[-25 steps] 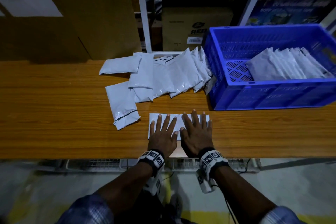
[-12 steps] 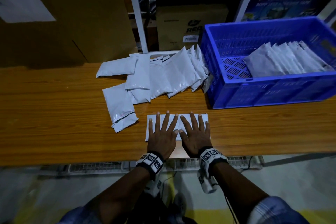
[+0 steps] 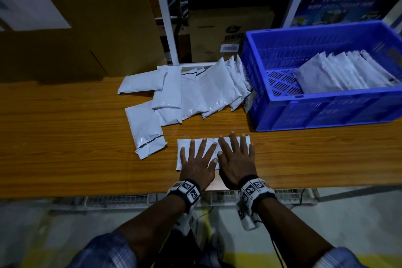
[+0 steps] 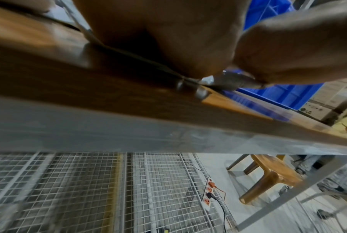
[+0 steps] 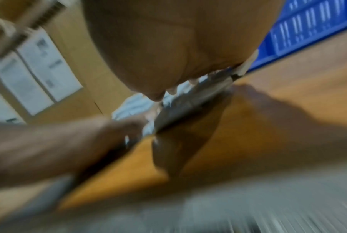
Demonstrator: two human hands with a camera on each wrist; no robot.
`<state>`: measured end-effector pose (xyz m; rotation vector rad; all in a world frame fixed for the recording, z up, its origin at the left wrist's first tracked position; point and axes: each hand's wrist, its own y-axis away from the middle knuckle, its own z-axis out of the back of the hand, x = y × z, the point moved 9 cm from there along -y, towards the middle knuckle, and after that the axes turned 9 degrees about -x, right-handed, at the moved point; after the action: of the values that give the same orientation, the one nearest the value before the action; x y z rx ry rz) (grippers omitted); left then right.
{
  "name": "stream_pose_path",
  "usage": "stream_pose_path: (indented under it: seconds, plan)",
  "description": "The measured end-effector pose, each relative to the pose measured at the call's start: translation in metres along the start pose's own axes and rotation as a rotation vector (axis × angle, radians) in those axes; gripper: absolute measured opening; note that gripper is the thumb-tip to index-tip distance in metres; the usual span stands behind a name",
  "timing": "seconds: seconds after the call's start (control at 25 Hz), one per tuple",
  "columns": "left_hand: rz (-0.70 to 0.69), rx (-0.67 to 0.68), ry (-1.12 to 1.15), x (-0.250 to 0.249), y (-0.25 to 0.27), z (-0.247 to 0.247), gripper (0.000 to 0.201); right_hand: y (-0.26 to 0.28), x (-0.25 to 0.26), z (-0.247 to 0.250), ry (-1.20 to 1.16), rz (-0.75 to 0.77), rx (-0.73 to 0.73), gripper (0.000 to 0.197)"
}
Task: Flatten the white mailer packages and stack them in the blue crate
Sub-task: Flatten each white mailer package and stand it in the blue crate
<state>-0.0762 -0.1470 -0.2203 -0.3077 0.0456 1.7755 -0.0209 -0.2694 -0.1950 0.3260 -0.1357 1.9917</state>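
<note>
A white mailer (image 3: 185,144) lies flat on the wooden table (image 3: 65,137) near its front edge. My left hand (image 3: 196,159) and right hand (image 3: 236,154) press on it side by side, palms down, fingers straight and spread. A pile of several puffy white mailers (image 3: 185,93) lies behind it, toward the crate. The blue crate (image 3: 326,113) stands at the right with several flattened mailers (image 3: 343,74) leaning inside. Both wrist views are blurred; they show a palm pressed on the mailer (image 5: 188,97) at the table's edge (image 4: 128,100).
White shelving (image 3: 169,17) with cardboard boxes (image 3: 228,28) stands behind the table. A large brown carton (image 3: 87,17) fills the back left. Under the table are a wire mesh shelf (image 4: 88,189), a power strip (image 4: 208,195) and a plastic stool (image 4: 268,176).
Both hands have stayed flat on the mailer, sliding slightly forward over it. The head view has shifted a little.
</note>
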Motion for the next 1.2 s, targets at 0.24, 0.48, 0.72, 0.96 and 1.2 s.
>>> stream_pose_path:
  seconds: [0.24, 0.48, 0.72, 0.96, 1.2]
  plan:
    - [-0.001, 0.027, 0.006, 0.004, -0.002, -0.005, 0.057, 0.003, -0.005, -0.016, -0.014, -0.03, -0.027, 0.055]
    - [0.036, -0.031, -0.019, 0.013, -0.009, 0.015, 0.059, 0.001, -0.006, -0.014, -0.036, -0.023, -0.011, 0.055]
    - [0.041, -0.003, 0.004, 0.023, 0.004, 0.004, 0.062, 0.002, -0.006, -0.015, -0.025, -0.017, -0.008, 0.055]
    - [0.037, 0.001, 0.026, 0.023, 0.001, 0.003, 0.061, 0.003, -0.005, -0.013, 0.042, -0.021, 0.05, 0.058]
    - [0.047, 0.021, 0.012, 0.024, 0.001, 0.002, 0.062, 0.004, 0.016, -0.006, 0.108, 0.141, -0.012, 0.057]
